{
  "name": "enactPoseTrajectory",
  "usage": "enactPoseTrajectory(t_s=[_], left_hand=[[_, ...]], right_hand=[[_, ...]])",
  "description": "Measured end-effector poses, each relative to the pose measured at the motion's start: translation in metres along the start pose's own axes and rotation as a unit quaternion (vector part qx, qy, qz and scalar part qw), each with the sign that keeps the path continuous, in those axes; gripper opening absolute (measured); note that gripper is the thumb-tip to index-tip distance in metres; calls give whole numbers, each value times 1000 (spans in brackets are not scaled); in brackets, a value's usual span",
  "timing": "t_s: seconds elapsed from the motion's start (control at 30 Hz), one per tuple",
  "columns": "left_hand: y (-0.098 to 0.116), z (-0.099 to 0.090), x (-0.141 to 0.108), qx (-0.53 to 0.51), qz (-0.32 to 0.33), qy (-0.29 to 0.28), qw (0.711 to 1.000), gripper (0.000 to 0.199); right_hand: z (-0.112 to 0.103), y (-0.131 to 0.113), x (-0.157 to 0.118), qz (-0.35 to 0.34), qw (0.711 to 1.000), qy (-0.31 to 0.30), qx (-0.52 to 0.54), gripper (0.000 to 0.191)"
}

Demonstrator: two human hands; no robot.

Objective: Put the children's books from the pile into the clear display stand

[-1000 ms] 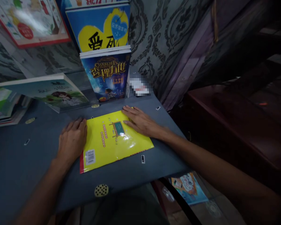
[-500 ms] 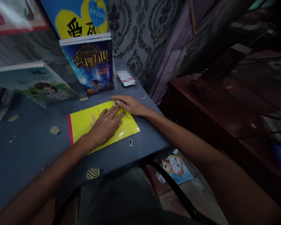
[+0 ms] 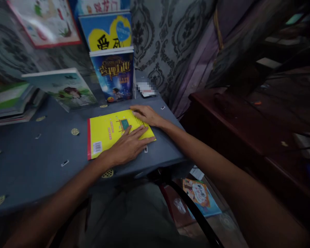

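A yellow book with a red spine edge and a barcode lies flat on the blue-grey tablecloth. My left hand rests on its lower right part, fingers spread and stretched toward the right edge. At the book's upper right corner lies my right hand, its fingers extended over the corner. Both palms face down, and neither hand wraps round anything. Parts of the cover's right side are hidden under the hands.
Behind the book stand a dark blue book and a green-toned book. A stack of books lies at the left. A phone-like object, partly blurred, sits near the wall. A dark red cabinet is at the right; a colourful book lies below.
My left hand has slid across the cover toward the near right edge, uncovering the green board picture. My right hand stays at the upper corner. The camera view has shifted.
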State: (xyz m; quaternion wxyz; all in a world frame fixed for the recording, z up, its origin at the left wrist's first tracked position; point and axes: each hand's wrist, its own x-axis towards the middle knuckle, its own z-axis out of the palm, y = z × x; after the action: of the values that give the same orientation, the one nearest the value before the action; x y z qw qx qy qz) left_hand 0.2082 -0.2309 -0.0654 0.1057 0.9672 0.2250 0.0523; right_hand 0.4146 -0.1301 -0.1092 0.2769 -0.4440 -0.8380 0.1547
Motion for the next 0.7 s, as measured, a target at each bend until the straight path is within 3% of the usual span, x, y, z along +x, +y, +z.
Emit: enactPoseTrajectory(t_s=[0.1, 0.2, 0.27, 0.4, 0.53, 0.7], left_hand=[[-14, -7, -17, -34, 7, 19, 999, 41], [-55, -21, -41, -63, -51, 65, 995, 40], [-91, -31, -59, -68, -134, 120, 981, 40], [-151, -37, -83, -170, -245, 178, 938, 38], [-170, -32, -88, -273, -239, 210, 908, 38], [-176, -31, -89, -344, -210, 208, 891, 35]], right_hand=[[1, 0, 0, -10, 999, 6, -43, 45], [2, -19, -1, -17, 997, 11, -70, 40], [5, -47, -4, -51, 997, -2, -66, 38], [23, -125, -13, -187, 974, -126, 24, 37], [43, -175, -14, -258, 938, -222, 62, 37], [55, -172, 8, -254, 934, -245, 56, 38]])
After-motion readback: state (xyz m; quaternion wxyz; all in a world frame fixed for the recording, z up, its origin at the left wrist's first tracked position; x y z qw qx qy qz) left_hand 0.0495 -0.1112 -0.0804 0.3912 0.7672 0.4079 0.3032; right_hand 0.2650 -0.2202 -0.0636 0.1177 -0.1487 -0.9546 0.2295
